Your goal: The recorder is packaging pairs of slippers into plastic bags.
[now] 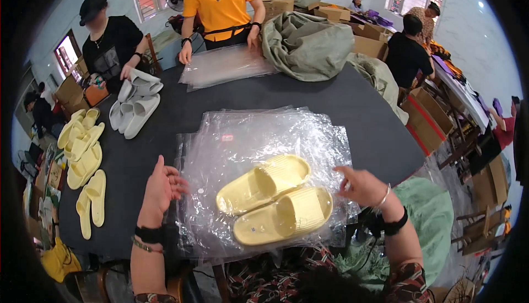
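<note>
A pair of pale yellow slippers [274, 206] lies side by side on a stack of clear plastic bags [212, 132], toes pointing right and slightly away. Whether they lie on the top bag or inside it, I cannot tell. My left hand [165, 183] hovers by the stack's left edge, fingers apart and nothing in them. On the other side, my right hand [361, 186] is just beyond the slippers' toes, fingers loosely bent and apart, apparently holding nothing. Black bands circle both my wrists.
Several yellow slippers [85, 165] line the dark table's [380, 132] left side. Grey slippers [135, 110] lie beyond, beside a person in black. Across the table, a person in orange [223, 8] touches flat clear bags [226, 68]. A large grey-green sack [308, 44] stands at the far right.
</note>
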{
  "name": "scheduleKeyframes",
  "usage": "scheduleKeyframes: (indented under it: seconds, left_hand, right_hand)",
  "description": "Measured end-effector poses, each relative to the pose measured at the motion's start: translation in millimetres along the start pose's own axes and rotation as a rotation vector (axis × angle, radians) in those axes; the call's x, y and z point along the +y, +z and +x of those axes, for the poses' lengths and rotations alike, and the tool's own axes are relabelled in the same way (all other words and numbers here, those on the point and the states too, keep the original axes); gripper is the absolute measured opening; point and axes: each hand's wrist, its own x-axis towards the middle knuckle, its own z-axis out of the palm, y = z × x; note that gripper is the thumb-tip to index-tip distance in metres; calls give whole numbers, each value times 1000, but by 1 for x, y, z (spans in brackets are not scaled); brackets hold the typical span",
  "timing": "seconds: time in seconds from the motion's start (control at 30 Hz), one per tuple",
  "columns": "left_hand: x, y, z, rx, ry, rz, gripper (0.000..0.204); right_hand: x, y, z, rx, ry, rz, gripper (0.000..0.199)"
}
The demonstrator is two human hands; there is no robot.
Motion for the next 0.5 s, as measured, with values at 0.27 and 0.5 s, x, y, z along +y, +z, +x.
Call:
scheduleKeyframes:
  seconds: [0.27,0.5]
  left_hand:
    - [7,37,-27,286,173,905,50]
    - [-31,35,-13,83,61,145,57]
  right_hand:
    - [8,-22,140,389,2,106,54]
    - [5,14,190,314,12,182,45]
